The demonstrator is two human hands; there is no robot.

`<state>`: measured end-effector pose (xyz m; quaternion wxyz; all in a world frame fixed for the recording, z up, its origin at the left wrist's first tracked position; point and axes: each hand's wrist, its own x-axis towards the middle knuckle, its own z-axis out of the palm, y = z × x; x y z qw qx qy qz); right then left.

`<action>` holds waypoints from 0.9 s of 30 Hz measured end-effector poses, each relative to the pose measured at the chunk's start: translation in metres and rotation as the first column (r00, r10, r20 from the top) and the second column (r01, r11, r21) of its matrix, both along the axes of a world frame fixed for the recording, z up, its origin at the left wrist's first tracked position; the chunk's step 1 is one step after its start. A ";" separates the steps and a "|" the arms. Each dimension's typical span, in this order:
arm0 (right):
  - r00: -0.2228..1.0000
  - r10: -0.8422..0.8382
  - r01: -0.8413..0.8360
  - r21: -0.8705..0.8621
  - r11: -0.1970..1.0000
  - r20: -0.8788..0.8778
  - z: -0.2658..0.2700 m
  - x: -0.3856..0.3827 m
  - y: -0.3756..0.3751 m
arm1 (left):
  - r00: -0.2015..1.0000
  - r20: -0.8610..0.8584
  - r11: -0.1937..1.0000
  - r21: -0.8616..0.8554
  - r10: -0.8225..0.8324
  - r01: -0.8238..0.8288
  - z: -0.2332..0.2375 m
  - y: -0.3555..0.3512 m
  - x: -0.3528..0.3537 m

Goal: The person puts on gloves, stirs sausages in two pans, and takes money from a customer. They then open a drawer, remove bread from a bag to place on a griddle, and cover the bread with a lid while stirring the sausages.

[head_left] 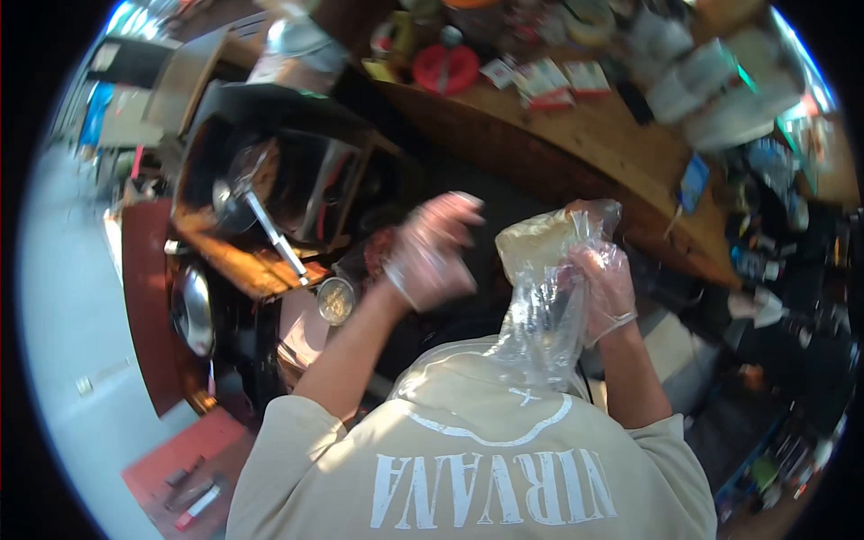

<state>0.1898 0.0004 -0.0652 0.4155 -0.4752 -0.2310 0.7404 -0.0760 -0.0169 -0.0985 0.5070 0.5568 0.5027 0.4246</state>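
My left hand [434, 250], in a clear plastic glove, is raised in front of my chest and slightly blurred. Its fingers are apart from the thumb, with nothing between them. My right hand [605, 277], also gloved, grips a clear plastic bag [544, 315] by its side. A pale, flat piece of food [537, 245] shows at the top of the bag; whether it lies fully inside, I cannot tell. The lower part of the bag hangs in front of my beige shirt [477, 450].
A round container of crumbly bits [336, 301] is left of my left hand. Beyond it sits a pan [236, 207] beside a long-handled utensil [274, 236]. A wooden table [576, 135] across the top holds a red dish [445, 69] and packets [543, 83]. A metal lid [193, 310] is far left.
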 end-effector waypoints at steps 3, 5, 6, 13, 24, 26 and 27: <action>0.978 0.163 -0.156 0.064 0.986 -0.127 0.039 -0.030 0.004 | 0.910 -0.390 0.866 0.399 -0.139 0.303 0.086 -0.036 0.041; 0.782 -0.163 -0.589 0.799 0.126 0.602 0.059 -0.045 0.007 | 0.895 -0.412 0.845 0.527 0.169 0.083 0.108 -0.053 0.037; 0.864 0.003 -0.443 0.758 0.480 0.503 0.068 -0.055 -0.007 | 0.886 -0.393 0.789 0.612 0.248 0.051 0.119 -0.061 0.027; 0.681 0.693 -0.661 0.606 0.443 0.236 0.162 -0.174 -0.067 | 0.585 -0.200 0.465 0.814 0.786 -0.348 0.231 -0.192 -0.049; 0.377 0.926 -0.902 0.214 0.375 -0.035 0.132 -0.372 -0.229 | 0.382 0.015 0.370 0.213 0.924 -0.904 0.112 -0.470 -0.197; 0.285 0.949 -0.946 0.122 0.301 -0.137 0.099 -0.387 -0.249 | 0.153 -0.276 0.161 0.005 0.949 -0.987 0.023 -0.522 -0.252; 0.279 0.954 -0.960 0.057 0.274 0.113 0.102 -0.397 -0.273 | -0.030 -0.659 0.116 0.177 0.752 -0.977 -0.023 -0.550 -0.283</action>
